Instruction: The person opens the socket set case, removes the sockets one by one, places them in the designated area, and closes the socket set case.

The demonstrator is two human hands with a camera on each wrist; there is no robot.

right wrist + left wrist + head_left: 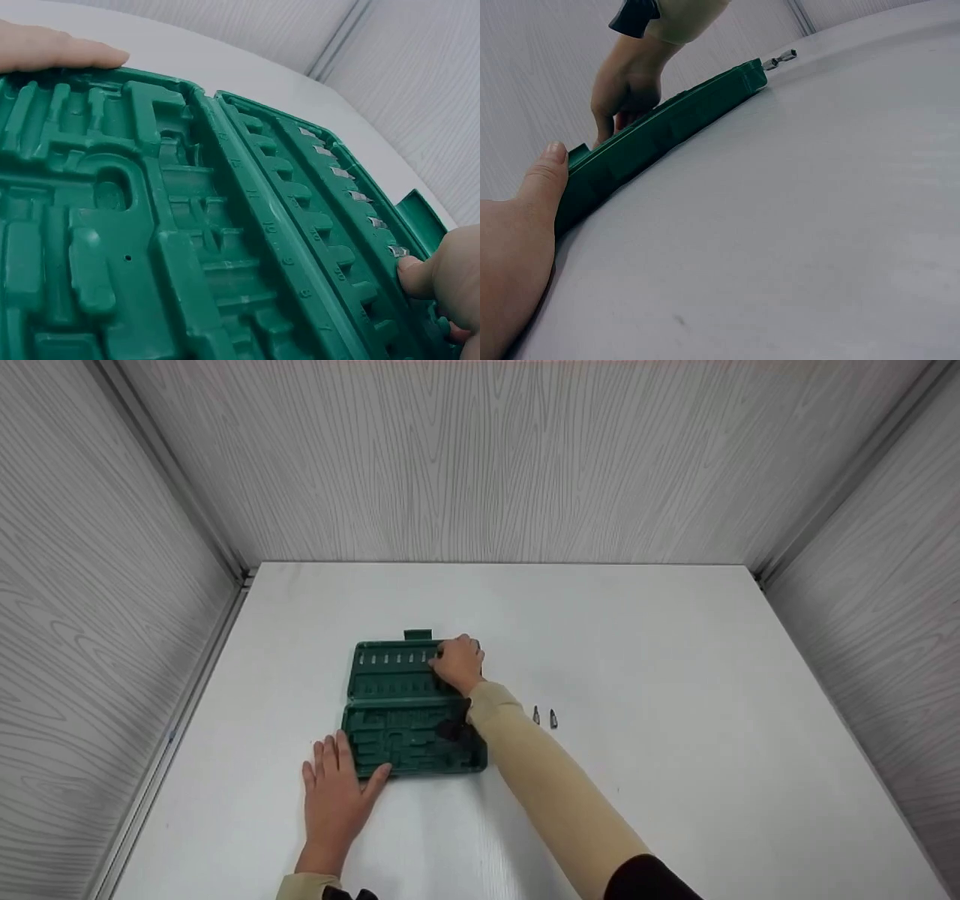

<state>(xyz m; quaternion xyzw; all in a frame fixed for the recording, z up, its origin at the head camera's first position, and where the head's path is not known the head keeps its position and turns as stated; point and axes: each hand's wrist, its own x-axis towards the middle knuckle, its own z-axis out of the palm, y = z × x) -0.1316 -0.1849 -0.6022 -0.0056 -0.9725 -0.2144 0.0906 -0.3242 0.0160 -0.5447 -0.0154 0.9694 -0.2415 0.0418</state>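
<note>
A green plastic tool case (412, 761) lies opened flat, its lid half (367, 684) toward the back. Several small silver screwdriver bits (340, 172) sit in a row of slots along the lid. My right hand (460, 661) bends over the right end of that row, pinching at a bit (397, 251) with the thumb; what its other fingers touch is hidden. My left hand (335, 791) rests spread at the case's front left corner, fingers straight along the side and thumb (546, 176) against the front edge.
Two loose screwdriver bits (553, 718) lie on the white table (675, 697) to the right of the case, near my right forearm. The case's latch flap (418, 634) sticks out at the back. Grey wood-grain panels (480, 465) enclose the table behind and on both sides.
</note>
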